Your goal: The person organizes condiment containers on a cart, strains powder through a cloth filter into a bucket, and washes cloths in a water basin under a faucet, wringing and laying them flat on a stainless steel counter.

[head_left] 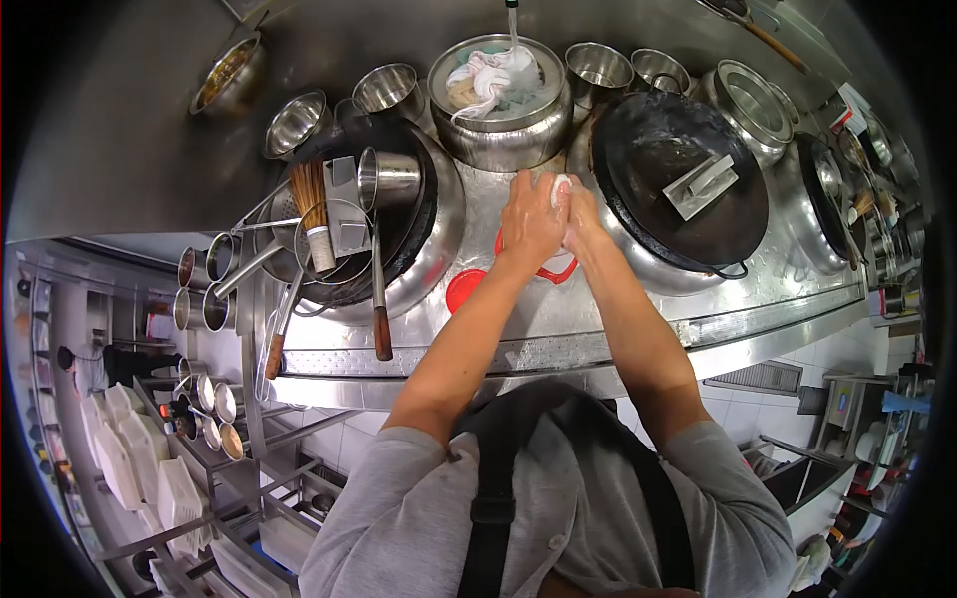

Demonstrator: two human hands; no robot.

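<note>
My left hand (533,217) and my right hand (581,214) are pressed together over the steel counter, both closed round a small balled white cloth (560,189). Most of the cloth is hidden by my fingers, which look wet. Partly covered by my hands and wrists is a red-edged container (561,271) with a red handle. A round red lid (466,291) lies to its left, by my left forearm. Beyond my hands stands a large steel pot (503,142). Water from a tap (512,4) runs into it over white cloths (488,75).
On the left wok (427,199) lie a bamboo brush (311,199), a steel dipper (397,179) and strainers. The right wok (638,189) holds a metal scraper-like tool (700,186). Steel pots (598,70) line the back. A perforated gutter (349,361) runs along the front edge.
</note>
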